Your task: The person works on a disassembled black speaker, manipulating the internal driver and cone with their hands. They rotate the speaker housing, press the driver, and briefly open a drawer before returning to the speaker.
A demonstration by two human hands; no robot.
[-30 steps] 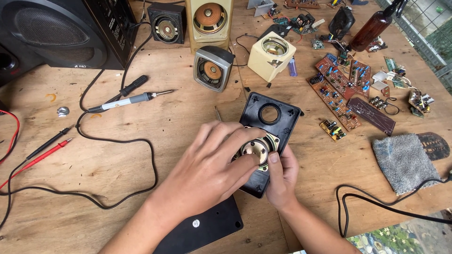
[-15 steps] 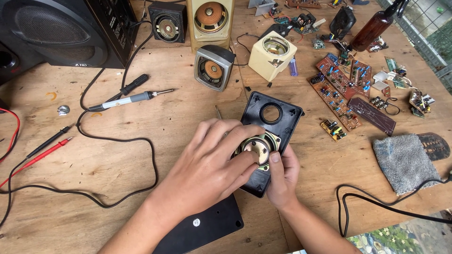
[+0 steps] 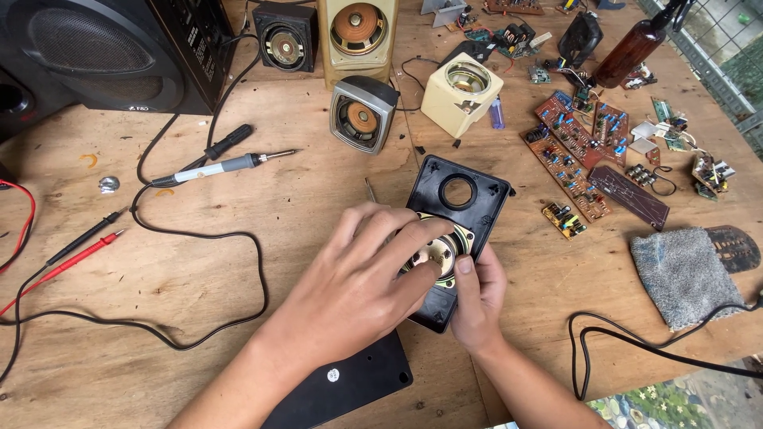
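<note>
A black plastic speaker front panel (image 3: 465,199) lies flat on the wooden table (image 3: 238,262), with a round hole near its far end. A small round speaker driver (image 3: 441,253) with a brass-coloured centre sits in the panel's lower opening. My left hand (image 3: 362,278) lies over the driver, fingertips on its rim. My right hand (image 3: 474,298) grips the panel's near right edge, thumb pressed on the driver's rim. A black back cover (image 3: 350,385) lies under my left forearm.
A soldering iron (image 3: 218,168) and red and black probe leads (image 3: 63,254) lie to the left. Small speakers (image 3: 362,115), a cream box (image 3: 461,91), a large black speaker (image 3: 95,48), circuit boards (image 3: 572,151), a brown bottle (image 3: 628,52) and a grey cloth (image 3: 687,270) surround the panel.
My left fingers have shifted slightly on the driver, uncovering more of its brass centre. The panel and my right hand have stayed in place.
</note>
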